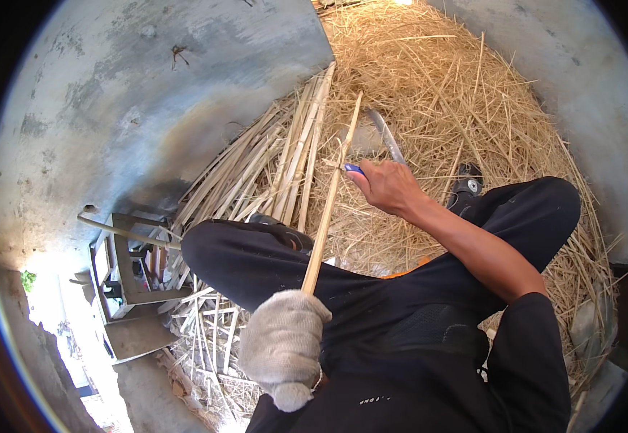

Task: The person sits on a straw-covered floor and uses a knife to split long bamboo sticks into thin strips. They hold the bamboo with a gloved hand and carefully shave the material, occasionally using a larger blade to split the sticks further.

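My left hand (pixel 284 346), in a thick pale knitted glove, is closed round the near end of a long bamboo strip (pixel 323 242). The strip slants up and away from me between my bent legs, and its far end tapers. My bare right hand (pixel 386 186) is closed on a small blue-handled cutting tool (pixel 354 169), whose tip meets the strip towards its far part. A thin curl of shaving stands up there. The exact kind of blade is too small to make out. Beyond my right hand a curved long-bladed knife (pixel 387 137) lies among the shavings.
Loose bamboo shavings (pixel 429 79) cover the floor ahead and to the right. Split bamboo strips (pixel 296 155) are stacked at left along a grey wall (pixel 162 94). A wooden frame-like box (pixel 130 270) stands left of my knee. Another wall (pixel 581 79) rises at the right.
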Available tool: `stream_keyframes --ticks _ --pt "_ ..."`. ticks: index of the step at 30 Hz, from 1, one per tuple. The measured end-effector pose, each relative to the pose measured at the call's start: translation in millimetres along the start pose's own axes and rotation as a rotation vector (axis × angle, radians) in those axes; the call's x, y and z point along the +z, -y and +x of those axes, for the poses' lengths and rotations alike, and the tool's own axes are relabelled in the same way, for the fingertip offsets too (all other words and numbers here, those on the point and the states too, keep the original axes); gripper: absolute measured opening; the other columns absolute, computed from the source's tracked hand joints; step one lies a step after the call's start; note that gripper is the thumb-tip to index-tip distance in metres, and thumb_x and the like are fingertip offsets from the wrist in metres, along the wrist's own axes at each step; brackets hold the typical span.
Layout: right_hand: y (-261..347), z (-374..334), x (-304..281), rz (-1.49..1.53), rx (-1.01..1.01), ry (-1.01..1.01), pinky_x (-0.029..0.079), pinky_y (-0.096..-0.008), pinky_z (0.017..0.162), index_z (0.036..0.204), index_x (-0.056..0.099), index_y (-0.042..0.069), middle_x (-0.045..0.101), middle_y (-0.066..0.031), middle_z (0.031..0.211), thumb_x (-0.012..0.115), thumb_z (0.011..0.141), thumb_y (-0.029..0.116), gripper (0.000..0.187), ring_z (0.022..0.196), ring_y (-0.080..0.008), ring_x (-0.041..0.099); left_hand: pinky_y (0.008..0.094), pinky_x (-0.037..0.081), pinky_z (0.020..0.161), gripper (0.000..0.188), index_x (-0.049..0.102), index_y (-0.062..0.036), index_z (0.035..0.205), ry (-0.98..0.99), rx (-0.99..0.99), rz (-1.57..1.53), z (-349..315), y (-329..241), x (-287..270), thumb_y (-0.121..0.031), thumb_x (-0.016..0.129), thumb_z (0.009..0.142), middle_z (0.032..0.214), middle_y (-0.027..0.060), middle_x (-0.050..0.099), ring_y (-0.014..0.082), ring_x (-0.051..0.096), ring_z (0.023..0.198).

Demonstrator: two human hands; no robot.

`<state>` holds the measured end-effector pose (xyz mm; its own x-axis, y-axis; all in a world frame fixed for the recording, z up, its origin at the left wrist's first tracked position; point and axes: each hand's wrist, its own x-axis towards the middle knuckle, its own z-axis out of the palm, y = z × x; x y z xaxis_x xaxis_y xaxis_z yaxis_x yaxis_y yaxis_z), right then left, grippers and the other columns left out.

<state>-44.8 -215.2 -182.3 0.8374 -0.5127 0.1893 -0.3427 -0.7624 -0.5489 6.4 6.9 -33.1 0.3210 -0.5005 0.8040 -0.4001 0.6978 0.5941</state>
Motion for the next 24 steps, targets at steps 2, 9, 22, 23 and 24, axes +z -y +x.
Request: stream_keyframes --ticks 2,9,22,23,24 --pt "-8.3 4.7 9.2 -0.004 0.042 -0.007 0.048 -0.0503 0.055 0.083 0.057 0.002 0.058 -0.0194 0.059 0.048 0.102 0.043 0.046 0.054 -0.0387 0.06 0.0377 0.049 0.042 0.052 0.046 -0.0124 0.052 0.015 -0.09 0.062 0.4 -13.6 1.8 -0.041 0.06 0.093 0.042 0.001 0.042 0.018 0.043 0.034" --pt "-44.9 24.3 20.7 -0.126 0.029 -0.003 0.05 -0.0463 0.05 0.086 0.059 0.003 0.059 -0.0145 0.056 0.047 0.102 0.045 0.047 0.051 -0.0325 0.062 0.0405 0.054 0.054 0.042 0.055 -0.0087 0.057 0.118 -0.082 -0.093 5.2 -13.2 -1.6 -0.03 0.064 0.092 0.046 0.0022 0.048 0.0202 0.05 0.042" --pt "-76.1 103.6 -22.4 -0.566 -0.349 0.248 0.049 -0.0393 0.045 0.078 0.052 0.007 0.055 -0.0036 0.054 0.033 0.099 0.063 0.063 0.049 -0.0233 0.061 0.0379 0.036 0.046 0.032 0.034 -0.0119 0.049 -0.606 -0.195 0.188 -4.4 -18.8 14.0 0.005 0.059 0.059 0.045 0.0075 0.037 0.0182 0.031 0.038" --pt "-74.9 106.2 -23.1 -0.635 -0.447 0.279 0.048 -0.0383 0.044 0.077 0.051 0.007 0.053 -0.0024 0.053 0.032 0.099 0.064 0.064 0.047 -0.0224 0.06 0.0382 0.036 0.047 0.031 0.035 -0.0115 0.05 -0.653 -0.201 0.165 2.5 -13.0 21.4 0.005 0.06 0.059 0.046 0.0074 0.038 0.0183 0.032 0.039" --pt "-69.9 104.5 -18.9 -0.588 -0.547 0.155 0.042 -0.0326 0.039 0.078 0.049 0.008 0.042 0.0013 0.049 0.027 0.099 0.065 0.065 0.04 -0.0173 0.048 0.0384 0.037 0.047 0.03 0.036 -0.0112 0.051 -0.598 -0.169 0.184 1.6 -15.7 18.2 0.006 0.06 0.058 0.046 0.0072 0.038 0.0185 0.033 0.039"
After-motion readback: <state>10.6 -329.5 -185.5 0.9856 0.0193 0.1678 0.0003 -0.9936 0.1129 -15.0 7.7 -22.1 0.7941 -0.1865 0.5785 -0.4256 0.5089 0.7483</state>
